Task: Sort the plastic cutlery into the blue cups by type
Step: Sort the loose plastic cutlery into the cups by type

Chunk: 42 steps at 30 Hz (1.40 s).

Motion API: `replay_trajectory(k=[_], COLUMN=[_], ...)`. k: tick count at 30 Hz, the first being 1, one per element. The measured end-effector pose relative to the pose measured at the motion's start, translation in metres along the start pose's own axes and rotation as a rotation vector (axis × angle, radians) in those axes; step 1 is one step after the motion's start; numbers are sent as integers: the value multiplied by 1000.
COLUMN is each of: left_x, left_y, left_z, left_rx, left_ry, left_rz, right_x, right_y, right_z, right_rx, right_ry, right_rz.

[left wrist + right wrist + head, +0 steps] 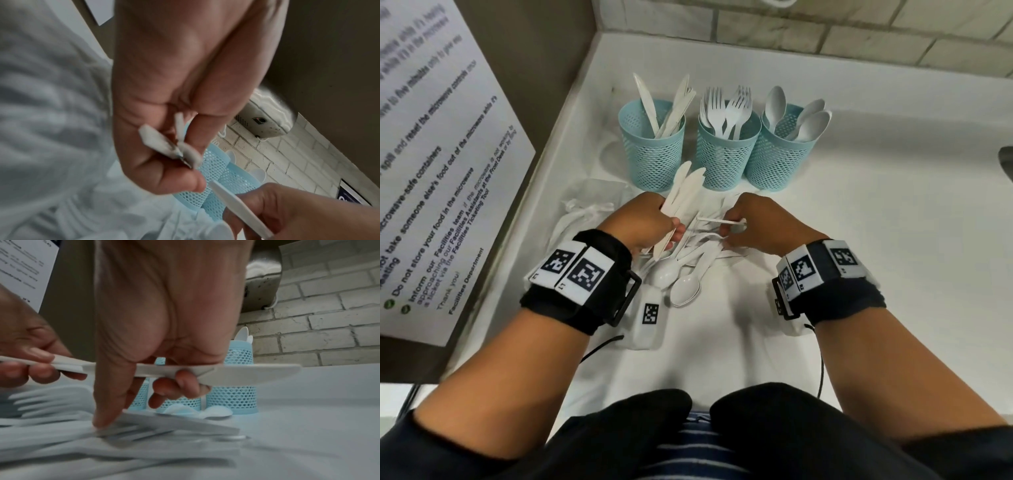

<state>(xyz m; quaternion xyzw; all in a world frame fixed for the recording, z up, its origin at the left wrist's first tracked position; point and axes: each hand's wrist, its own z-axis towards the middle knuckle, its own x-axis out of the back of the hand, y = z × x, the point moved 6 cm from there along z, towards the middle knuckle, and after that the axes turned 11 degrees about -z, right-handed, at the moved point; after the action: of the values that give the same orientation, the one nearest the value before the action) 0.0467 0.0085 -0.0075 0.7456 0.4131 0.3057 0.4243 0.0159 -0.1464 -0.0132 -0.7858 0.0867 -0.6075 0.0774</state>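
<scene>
Three blue mesh cups stand in a row at the back of the white counter: the left cup (652,150) holds knives, the middle cup (726,154) forks, the right cup (777,157) spoons. In front of them lies a loose pile of white cutlery (688,267), with spoons nearest me. My left hand (671,233) grips a bundle of knives (685,192), blades pointing toward the cups; their handle ends (158,141) show in its fist. My right hand (736,226) pinches a single knife (246,373), held level just above the pile, while its thumb (107,410) touches the cutlery below.
A clear plastic bag (589,205) lies left of the pile. A printed notice (438,164) hangs on the brown panel at the left. A brick wall (825,37) closes the back. A dark object (1007,161) shows at the right edge.
</scene>
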Motion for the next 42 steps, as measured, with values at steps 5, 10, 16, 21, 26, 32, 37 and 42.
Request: replay_trajectory(k=[5, 10, 16, 21, 26, 32, 37, 42], left_x=[4, 6, 8, 11, 6, -10, -7, -3], left_y=[6, 6, 2, 1, -3, -5, 0, 10], left_z=[1, 1, 3, 3, 3, -2, -7, -13], left_rx=[-33, -24, -24, -14, 24, 90, 103, 104], left_ry=[19, 32, 30, 25, -21, -182, -205, -238], left_rz=[63, 143, 63, -58, -146, -275, -325, -384], right_x=[10, -5, -16, -1, 42, 55, 45, 39], right_y=[-15, -40, -44, -29, -11, -6, -12, -13], right_z=[-3, 1, 4, 3, -6, -19, -28, -23], right_rx=[87, 193, 169, 131, 56, 54, 110, 90], right_ry=[63, -73, -91, -108, -72, -212, -267, -250], right_rz=[77, -48, -73, -93, -99, -6, 649, 935])
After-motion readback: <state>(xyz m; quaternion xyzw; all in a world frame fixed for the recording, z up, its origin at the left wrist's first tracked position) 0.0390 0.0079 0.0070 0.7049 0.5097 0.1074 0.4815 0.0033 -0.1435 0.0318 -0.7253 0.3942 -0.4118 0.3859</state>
